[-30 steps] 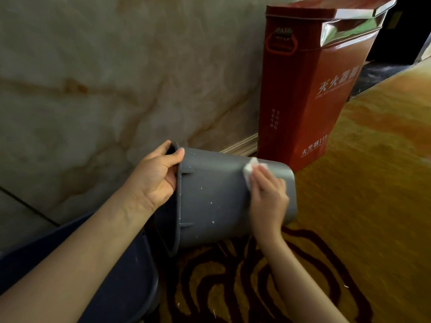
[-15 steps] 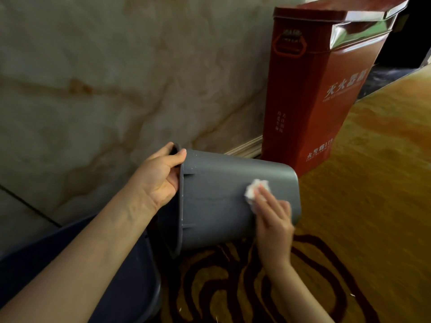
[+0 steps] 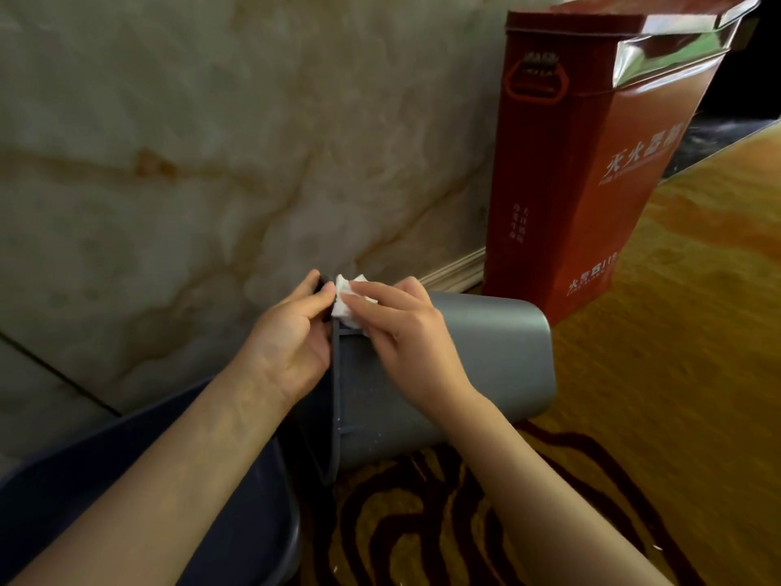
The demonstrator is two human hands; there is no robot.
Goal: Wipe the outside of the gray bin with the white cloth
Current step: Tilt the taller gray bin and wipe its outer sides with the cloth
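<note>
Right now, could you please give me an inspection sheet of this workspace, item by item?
Surface: patterned orange carpet with dark swirls.
Job's things: gray bin tipped on its side, open mouth toward the person; white cloth pressed on the outside just behind the rim; pale specks on the wall near the rim.
Clutter: dark blue container at lower left, partly hidden by the forearm.
Grippers: left hand grips the rim; right hand holds the cloth against the bin.
Cables: nothing seen.
Surroundings: marble wall behind; red cabinet standing against it.
</note>
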